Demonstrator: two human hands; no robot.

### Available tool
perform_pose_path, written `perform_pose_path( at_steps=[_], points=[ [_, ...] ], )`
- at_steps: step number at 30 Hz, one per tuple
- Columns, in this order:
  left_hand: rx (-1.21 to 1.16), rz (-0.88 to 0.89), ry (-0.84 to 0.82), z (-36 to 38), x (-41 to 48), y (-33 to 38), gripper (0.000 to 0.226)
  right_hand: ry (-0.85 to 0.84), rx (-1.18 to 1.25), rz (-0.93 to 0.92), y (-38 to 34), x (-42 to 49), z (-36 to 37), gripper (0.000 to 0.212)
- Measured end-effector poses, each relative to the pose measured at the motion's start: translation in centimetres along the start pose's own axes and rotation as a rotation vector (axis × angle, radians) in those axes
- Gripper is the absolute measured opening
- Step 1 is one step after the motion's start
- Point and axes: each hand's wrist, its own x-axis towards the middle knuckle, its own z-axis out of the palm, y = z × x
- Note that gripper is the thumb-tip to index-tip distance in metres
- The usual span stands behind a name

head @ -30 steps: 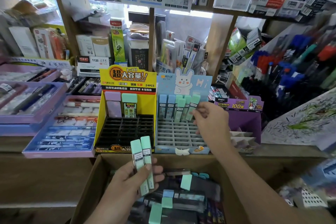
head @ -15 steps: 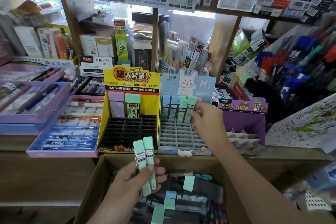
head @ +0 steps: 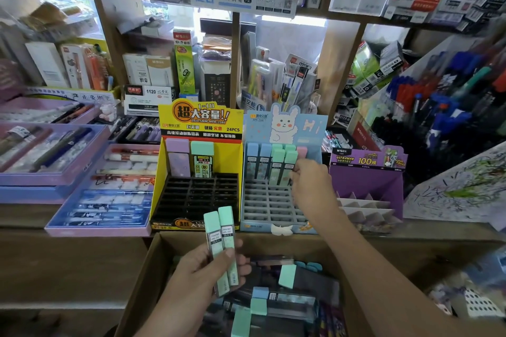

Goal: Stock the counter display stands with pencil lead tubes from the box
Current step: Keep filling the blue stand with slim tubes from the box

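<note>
A: Where's the right grip [head: 312,183]?
B: At the back row of the blue stand [head: 262,205], pinching a mint tube [head: 290,158].
A: And the left grip [head: 202,271]?
B: In front of that stand, clasping two tubes [head: 221,235].

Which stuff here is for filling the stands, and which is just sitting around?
For the job: two green tubes in the left hand; right hand at the blue stand; yellow stand; box of tubes.
Just lying about: purple stand; pen trays; pen rack.
</note>
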Motion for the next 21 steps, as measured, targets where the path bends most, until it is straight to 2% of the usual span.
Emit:
perform_pose_path(
  at_steps=[4,8,11,14,18,21],
  points=[
    [0.016,0.0,0.002,0.0,-0.1,0.1,0.023,-0.025,0.045,0.035,0.0,-0.4,-0.3,0.016],
    [0.06,0.006,-0.017,0.4,-0.4,0.4,0.022,0.074,0.224,-0.054,0.6,-3.1,-1.6,0.009],
    [0.108,0.026,-0.033,0.7,-0.4,0.7,0.022,-0.085,0.513,-0.103,0.7,-6.8,-2.2,0.011],
    [0.154,0.046,-0.047,0.9,-0.4,0.9,0.019,-0.258,0.724,-0.068,0.7,-9.8,-1.7,0.018],
    [0.219,0.069,-0.082,1.1,-0.4,0.8,0.016,-0.374,0.827,-0.005,0.8,-11.2,-0.7,0.014],
    [0.276,0.09,-0.116,1.2,-0.3,0.3,0.019,-0.482,0.869,-0.031,0.5,-11.5,-0.2,0.009]
  ],
)
